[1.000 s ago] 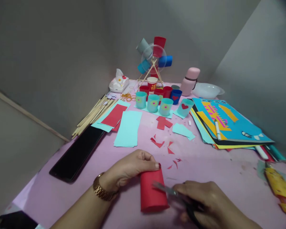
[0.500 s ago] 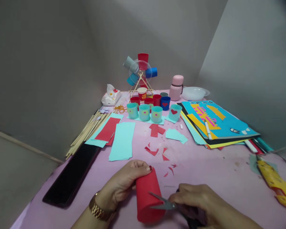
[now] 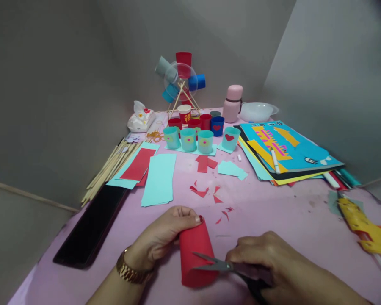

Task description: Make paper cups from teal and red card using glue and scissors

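Note:
My left hand [image 3: 169, 231], with a gold watch [image 3: 131, 271] on its wrist, pinches the far end of a red paper tube [image 3: 195, 250] between thumb and fingers. From the right, my right hand [image 3: 257, 258] grips black-handled scissors [image 3: 217, 265]. Their blades are parted and lie over the near half of the tube; I cannot tell whether they cut into it. Small red paper scraps [image 3: 217, 195] are scattered on the table beyond the tube. Light-blue paper strips [image 3: 158, 180] lie past my left hand.
A black phone [image 3: 90, 228] lies left, beside wooden sticks [image 3: 111, 165]. Paper cups [image 3: 189, 140] stand ahead, before a stick-and-cup wheel [image 3: 180, 78]. A pink flask [image 3: 232, 103] is behind them. Stacked coloured sheets [image 3: 317, 146] and a yellow glue gun [image 3: 357, 216] are on the right.
The view has tilted slightly, so the table items appear higher. The scissors' blades sit a little further left across the red paper tube. Both hands keep their holds.

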Demonstrator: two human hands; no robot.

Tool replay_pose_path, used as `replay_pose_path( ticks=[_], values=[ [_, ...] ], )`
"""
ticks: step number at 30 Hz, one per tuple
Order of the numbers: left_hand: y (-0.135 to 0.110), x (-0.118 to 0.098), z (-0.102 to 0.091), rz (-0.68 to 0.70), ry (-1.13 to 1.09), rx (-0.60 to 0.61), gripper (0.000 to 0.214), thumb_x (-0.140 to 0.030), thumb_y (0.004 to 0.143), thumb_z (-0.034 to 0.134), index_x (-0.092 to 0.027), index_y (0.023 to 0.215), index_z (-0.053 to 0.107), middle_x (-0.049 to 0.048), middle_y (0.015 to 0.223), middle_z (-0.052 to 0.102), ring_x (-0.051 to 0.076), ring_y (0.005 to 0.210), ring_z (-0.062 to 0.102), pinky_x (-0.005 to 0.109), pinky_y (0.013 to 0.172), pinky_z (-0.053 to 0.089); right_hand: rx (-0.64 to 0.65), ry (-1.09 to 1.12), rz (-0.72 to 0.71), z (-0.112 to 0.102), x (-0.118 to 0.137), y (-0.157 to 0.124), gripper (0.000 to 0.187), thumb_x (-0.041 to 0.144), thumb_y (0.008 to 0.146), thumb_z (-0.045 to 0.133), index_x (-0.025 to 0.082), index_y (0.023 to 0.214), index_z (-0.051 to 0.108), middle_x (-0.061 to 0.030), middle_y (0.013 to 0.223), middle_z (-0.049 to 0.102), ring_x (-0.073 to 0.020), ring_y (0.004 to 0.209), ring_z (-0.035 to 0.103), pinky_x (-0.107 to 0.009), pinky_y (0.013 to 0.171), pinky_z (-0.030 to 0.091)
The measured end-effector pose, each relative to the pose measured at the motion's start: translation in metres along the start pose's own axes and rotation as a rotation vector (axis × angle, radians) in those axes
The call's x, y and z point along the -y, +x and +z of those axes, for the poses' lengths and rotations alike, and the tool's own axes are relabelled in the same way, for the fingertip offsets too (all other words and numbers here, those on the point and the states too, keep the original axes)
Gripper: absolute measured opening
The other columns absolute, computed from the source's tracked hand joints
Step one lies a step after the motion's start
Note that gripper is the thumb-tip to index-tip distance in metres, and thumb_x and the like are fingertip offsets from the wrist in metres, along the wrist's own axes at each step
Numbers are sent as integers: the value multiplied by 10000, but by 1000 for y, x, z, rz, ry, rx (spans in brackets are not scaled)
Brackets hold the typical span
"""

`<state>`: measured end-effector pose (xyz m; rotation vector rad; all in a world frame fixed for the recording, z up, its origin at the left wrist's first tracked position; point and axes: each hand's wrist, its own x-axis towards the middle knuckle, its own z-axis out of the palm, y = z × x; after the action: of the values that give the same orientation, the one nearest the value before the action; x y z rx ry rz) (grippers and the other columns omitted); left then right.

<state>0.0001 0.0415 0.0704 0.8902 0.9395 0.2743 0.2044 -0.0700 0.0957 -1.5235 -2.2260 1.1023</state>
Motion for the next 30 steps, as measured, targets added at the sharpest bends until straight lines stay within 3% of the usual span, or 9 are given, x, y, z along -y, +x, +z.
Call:
replay_pose_path(
  ticks=[6,12,22,26,30],
  values=[
    [0,0,1,-19,-18,4,289,-354,576,802,-139,592,608,-50,503,569,48,437,433,180,450,280,-20,31,-20,1,2,-1,258,-4,555,651,213,633,535,105,598,452,-75,537,373,-191,501,249],
    [0,0,1,-13,9,6,270,-332,601,784,-133,575,604,-49,502,550,46,441,420,184,452,273,-32,68,-40,3,0,-2,315,22,553,719,199,587,460,124,568,375,-56,516,332,-186,483,217],
    [0,-1,1,-5,41,-4,288,-330,602,782,-141,555,570,-61,490,507,48,442,376,194,455,239,-78,17,-91,12,-9,-2,240,197,643,810,210,640,571,117,579,451,-69,512,354,-182,482,255],
    [1,-1,0,1,28,-9,291,-334,588,785,-141,557,570,-61,487,505,47,427,356,197,438,214,-88,48,-100,13,-11,0,226,319,652,817,232,793,664,87,653,577,-83,549,472,-180,503,299],
    [1,0,-1,13,11,-53,268,-324,598,778,-151,572,576,-61,501,522,50,429,379,191,449,254,-63,67,-54,8,-7,0,338,279,641,817,275,948,676,37,830,673,-140,700,597,-207,622,370]
  ],
)
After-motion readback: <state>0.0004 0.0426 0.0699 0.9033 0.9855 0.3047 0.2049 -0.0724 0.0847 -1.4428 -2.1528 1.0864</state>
